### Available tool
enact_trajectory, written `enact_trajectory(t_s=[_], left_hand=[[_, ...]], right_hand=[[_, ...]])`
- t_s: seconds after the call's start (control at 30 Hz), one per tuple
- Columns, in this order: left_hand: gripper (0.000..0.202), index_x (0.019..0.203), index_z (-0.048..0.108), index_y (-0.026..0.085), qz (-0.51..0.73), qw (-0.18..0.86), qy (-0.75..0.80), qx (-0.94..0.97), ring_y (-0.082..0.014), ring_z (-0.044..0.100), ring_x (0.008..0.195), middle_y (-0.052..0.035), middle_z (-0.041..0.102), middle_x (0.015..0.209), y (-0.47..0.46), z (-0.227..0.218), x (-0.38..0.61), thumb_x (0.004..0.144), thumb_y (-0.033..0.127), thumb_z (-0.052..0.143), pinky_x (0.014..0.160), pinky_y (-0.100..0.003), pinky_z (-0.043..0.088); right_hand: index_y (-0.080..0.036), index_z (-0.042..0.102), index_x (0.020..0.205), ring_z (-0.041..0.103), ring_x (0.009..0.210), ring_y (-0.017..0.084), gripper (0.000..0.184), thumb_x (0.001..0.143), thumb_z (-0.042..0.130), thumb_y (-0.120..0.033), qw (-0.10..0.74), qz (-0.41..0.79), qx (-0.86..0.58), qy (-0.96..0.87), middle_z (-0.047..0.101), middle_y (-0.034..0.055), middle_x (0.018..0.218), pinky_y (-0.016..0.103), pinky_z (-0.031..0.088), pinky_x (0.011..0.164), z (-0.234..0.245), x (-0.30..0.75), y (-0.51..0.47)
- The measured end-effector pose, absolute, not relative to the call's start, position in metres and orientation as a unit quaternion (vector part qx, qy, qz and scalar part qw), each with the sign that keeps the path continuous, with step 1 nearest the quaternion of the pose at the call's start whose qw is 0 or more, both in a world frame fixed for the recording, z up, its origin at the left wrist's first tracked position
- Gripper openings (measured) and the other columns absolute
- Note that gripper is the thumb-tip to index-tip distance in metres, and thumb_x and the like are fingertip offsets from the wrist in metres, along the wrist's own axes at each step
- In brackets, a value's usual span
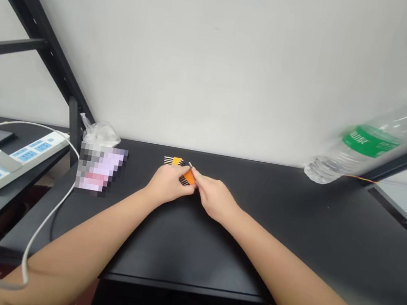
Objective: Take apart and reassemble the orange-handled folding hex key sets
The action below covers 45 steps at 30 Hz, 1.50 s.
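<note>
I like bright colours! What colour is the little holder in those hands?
The holder is orange, clearest in the head view.

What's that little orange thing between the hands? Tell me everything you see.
A small orange holder, seemingly plastic, with a row of thin dark prongs below and one grey metal tip poking up. The left hand closes around it, the right hand pinches its right end, at the far edge of the black table.

The table (290, 240) is smooth, matt black. The key holder (189, 177) looks like orange plastic, its thin keys (184, 181) metal (slightly shiny). At two o'clock, the bottle (368, 149) is clear glossy plastic.
</note>
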<state>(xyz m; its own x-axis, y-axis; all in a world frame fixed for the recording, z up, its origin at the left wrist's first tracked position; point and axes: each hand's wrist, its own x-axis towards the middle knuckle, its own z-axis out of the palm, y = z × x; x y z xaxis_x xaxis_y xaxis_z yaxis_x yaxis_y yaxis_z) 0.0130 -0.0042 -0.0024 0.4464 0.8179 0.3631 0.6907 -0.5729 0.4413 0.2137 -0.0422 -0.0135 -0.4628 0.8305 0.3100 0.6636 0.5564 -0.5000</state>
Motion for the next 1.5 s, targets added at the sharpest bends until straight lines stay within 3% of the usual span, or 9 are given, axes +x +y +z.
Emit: enact_trajectory(t_s=[0.13,0.3,0.53,0.6,0.73,0.83,0.97,1.27,1.5], left_hand=[[0.022,0.075,0.056,0.02,0.267,0.111,0.441,0.85,-0.0148,0.056,0.064,-0.0005,0.065,0.072,-0.008,-0.001,0.016,0.081,0.038,0.067,0.062,-0.027,0.041],[0.02,0.08,0.058,0.021,0.251,0.081,0.427,0.865,-0.0164,0.058,0.069,-0.0021,0.066,0.079,-0.009,0.001,0.015,0.083,0.038,0.066,0.064,-0.028,0.042],[0.021,0.09,0.062,0.021,0.194,0.06,0.385,0.9,-0.0193,0.059,0.075,-0.0038,0.065,0.081,-0.009,0.006,0.013,0.082,0.039,0.068,0.065,-0.03,0.041],[0.022,0.085,0.061,0.021,0.181,0.074,0.386,0.901,-0.0191,0.059,0.074,-0.0034,0.064,0.08,-0.009,0.007,0.011,0.081,0.041,0.069,0.064,-0.03,0.041],[0.024,0.081,0.06,0.022,0.179,0.106,0.404,0.891,-0.018,0.058,0.07,-0.0022,0.065,0.08,-0.006,0.004,0.007,0.081,0.043,0.07,0.061,-0.029,0.039],[0.024,0.08,0.06,0.022,0.188,0.118,0.405,0.887,-0.018,0.058,0.07,-0.0015,0.065,0.078,-0.005,0.002,0.007,0.079,0.043,0.071,0.06,-0.029,0.038],[0.022,0.082,0.062,0.022,0.198,0.132,0.397,0.887,-0.0184,0.058,0.07,-0.0019,0.066,0.079,-0.006,0.002,0.008,0.079,0.042,0.072,0.061,-0.029,0.039],[0.021,0.08,0.061,0.022,0.199,0.133,0.395,0.887,-0.018,0.059,0.07,-0.0012,0.065,0.078,-0.008,0.004,0.009,0.078,0.039,0.073,0.062,-0.029,0.04],[0.023,0.08,0.058,0.021,0.223,0.144,0.388,0.882,-0.0167,0.056,0.07,-0.0008,0.063,0.078,-0.01,0.007,0.01,0.079,0.04,0.072,0.063,-0.028,0.04]], right_hand=[[-0.027,0.042,0.159,0.073,0.099,0.025,0.057,0.103,0.04,-0.017,0.257,0.114,-0.456,-0.844,0.074,0.0077,0.121,0.04,0.058,0.087,-0.015,0.219,-0.038],[-0.031,0.06,0.142,0.073,0.097,0.022,0.04,0.105,0.045,-0.026,0.308,0.16,-0.47,-0.811,0.076,0.0028,0.12,0.036,0.055,0.087,-0.007,0.218,-0.036],[-0.027,0.055,0.128,0.066,0.067,0.016,0.03,0.097,0.056,-0.031,0.279,0.277,-0.512,-0.764,0.073,-0.0036,0.081,0.03,0.049,0.068,0.015,0.233,-0.035],[-0.026,0.059,0.119,0.063,0.069,0.016,0.023,0.097,0.057,-0.033,0.248,0.252,-0.525,-0.774,0.072,-0.0015,0.085,0.03,0.048,0.068,0.022,0.25,-0.034],[-0.024,0.072,0.099,0.064,0.088,0.02,0.016,0.083,0.07,-0.026,0.069,0.259,-0.454,-0.85,0.068,0.0053,0.104,0.031,0.049,0.076,0.03,0.287,-0.034],[-0.025,0.074,0.087,0.062,0.094,0.022,0.011,0.082,0.067,-0.018,0.03,0.259,-0.439,-0.86,0.068,0.0058,0.099,0.031,0.049,0.076,0.028,0.294,-0.037],[-0.024,0.069,0.075,0.061,0.089,0.023,0.015,0.079,0.063,-0.01,0.025,0.261,-0.441,-0.859,0.067,0.0047,0.088,0.03,0.047,0.069,0.025,0.279,-0.044],[-0.022,0.066,0.074,0.061,0.081,0.019,0.012,0.075,0.063,-0.011,0.045,0.277,-0.426,-0.86,0.067,0.0036,0.087,0.028,0.044,0.066,0.033,0.264,-0.05],[-0.022,0.058,0.081,0.053,0.061,0.012,0.005,0.081,0.057,-0.016,0.155,0.28,-0.48,-0.817,0.064,-0.0028,0.073,0.025,0.039,0.059,0.037,0.255,-0.048]])
